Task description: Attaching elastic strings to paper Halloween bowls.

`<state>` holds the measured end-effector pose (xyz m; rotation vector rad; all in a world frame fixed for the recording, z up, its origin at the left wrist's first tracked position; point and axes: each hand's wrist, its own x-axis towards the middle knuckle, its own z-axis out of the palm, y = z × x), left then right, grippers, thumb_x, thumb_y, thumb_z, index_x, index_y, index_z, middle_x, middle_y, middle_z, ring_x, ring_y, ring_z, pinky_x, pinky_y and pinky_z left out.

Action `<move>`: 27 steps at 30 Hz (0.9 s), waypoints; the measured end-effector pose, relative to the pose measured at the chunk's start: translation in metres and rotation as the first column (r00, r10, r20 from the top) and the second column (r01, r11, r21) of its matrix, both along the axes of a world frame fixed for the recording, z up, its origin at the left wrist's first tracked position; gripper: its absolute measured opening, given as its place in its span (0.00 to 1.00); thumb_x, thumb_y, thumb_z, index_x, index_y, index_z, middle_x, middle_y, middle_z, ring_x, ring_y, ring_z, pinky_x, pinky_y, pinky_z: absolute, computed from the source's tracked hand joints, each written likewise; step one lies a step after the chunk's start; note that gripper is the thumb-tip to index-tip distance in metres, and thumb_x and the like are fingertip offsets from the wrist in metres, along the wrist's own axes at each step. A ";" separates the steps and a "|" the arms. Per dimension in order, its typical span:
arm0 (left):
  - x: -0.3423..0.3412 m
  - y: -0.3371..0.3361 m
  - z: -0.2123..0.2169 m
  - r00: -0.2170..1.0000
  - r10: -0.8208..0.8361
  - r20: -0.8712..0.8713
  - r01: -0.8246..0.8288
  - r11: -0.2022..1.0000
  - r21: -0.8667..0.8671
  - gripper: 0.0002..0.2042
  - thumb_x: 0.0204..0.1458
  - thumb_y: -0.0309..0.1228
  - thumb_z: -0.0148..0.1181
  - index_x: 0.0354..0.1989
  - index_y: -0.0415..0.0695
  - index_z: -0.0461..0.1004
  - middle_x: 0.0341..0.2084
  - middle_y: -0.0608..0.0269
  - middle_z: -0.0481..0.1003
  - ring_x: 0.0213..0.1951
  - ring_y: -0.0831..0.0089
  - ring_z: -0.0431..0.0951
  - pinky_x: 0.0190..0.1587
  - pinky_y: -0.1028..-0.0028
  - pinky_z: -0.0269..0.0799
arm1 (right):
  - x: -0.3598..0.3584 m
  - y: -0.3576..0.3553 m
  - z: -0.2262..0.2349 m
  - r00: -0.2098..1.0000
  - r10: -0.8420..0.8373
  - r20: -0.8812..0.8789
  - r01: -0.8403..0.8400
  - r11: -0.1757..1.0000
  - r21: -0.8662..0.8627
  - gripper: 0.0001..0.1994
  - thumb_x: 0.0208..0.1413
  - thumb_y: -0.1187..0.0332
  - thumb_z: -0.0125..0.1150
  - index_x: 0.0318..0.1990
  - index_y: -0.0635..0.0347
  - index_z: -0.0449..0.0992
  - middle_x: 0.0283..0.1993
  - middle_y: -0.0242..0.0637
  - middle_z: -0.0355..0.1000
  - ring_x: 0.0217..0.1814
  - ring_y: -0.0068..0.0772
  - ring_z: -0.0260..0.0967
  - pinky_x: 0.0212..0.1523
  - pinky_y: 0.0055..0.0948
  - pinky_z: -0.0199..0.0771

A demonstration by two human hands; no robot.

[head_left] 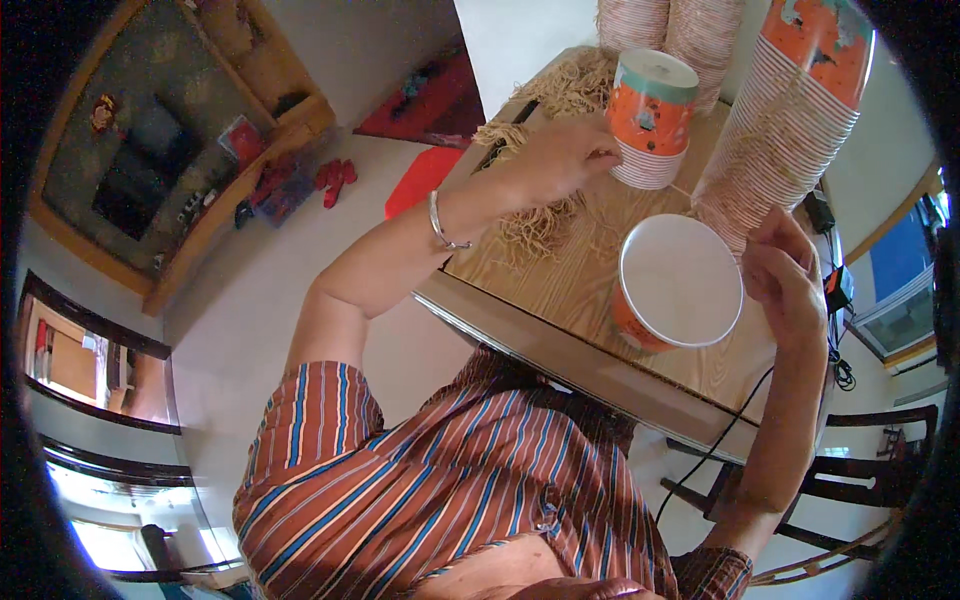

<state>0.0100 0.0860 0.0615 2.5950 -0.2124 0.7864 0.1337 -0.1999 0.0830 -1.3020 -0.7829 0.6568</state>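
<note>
Near edge: striped shirt (450, 490), both forearms coming up over the wooden table (560, 285).

Right hand (785, 275) at about 3 o'clock of the upturned paper cup (680, 285). Fingers curled in, pinched on something thin, probably a strand of twine; too small to be sure. Hand sits just beside the cup rim; cannot tell if it touches.

The cup is at table centre, near the front edge. Orange printed wall, white base facing up, tilted toward the camera.

Left hand (560, 155) at 11 o'clock of that cup, fingers bunched and gripping strands from the twine pile (545, 215), knuckles just beside the short cup stack (650, 120).

Far side: tall cup stack (790, 110) at 1 o'clock, leaning; more stacks (670, 25) at 12 behind it. Black cable (715, 445) hangs off the front edge.

Risks, my read:
- Tall stack leans toward the right hand; a wrist bump topples it.
- The single cup is light and tilted near the edge; a tug on a strand could slide it off.
- Loose twine tangles easily, so pulling one strand drags the heap into the short stack.
</note>
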 end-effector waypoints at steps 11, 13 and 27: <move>-0.007 0.001 0.001 0.998 0.058 -0.004 -0.058 0.998 0.037 0.10 0.49 0.34 0.56 0.33 0.41 0.76 0.28 0.53 0.75 0.32 0.55 0.76 0.37 0.62 0.71 | -0.009 0.004 -0.030 0.916 0.041 0.398 0.118 0.923 -0.366 0.06 0.51 0.77 0.54 0.37 0.63 0.69 0.34 0.34 0.71 0.19 0.21 0.64 0.17 0.22 0.64; -0.003 -0.017 0.003 1.000 0.021 -0.010 -0.020 0.996 0.091 0.09 0.49 0.34 0.56 0.31 0.41 0.76 0.27 0.53 0.75 0.32 0.55 0.76 0.37 0.62 0.71 | -0.023 0.008 -0.020 0.820 0.033 0.571 0.250 0.877 -0.410 0.11 0.53 0.78 0.53 0.45 0.63 0.69 0.40 0.35 0.73 0.20 0.21 0.67 0.19 0.22 0.69; -0.007 -0.082 0.017 0.984 -0.122 0.126 0.029 0.823 0.567 0.06 0.41 0.28 0.55 0.28 0.40 0.72 0.27 0.58 0.71 0.35 0.61 0.75 0.39 0.67 0.73 | -0.040 0.036 -0.017 0.992 0.066 -0.106 -0.070 0.997 -0.036 0.22 0.55 0.74 0.54 0.58 0.63 0.61 0.34 0.41 0.74 0.25 0.26 0.70 0.27 0.22 0.70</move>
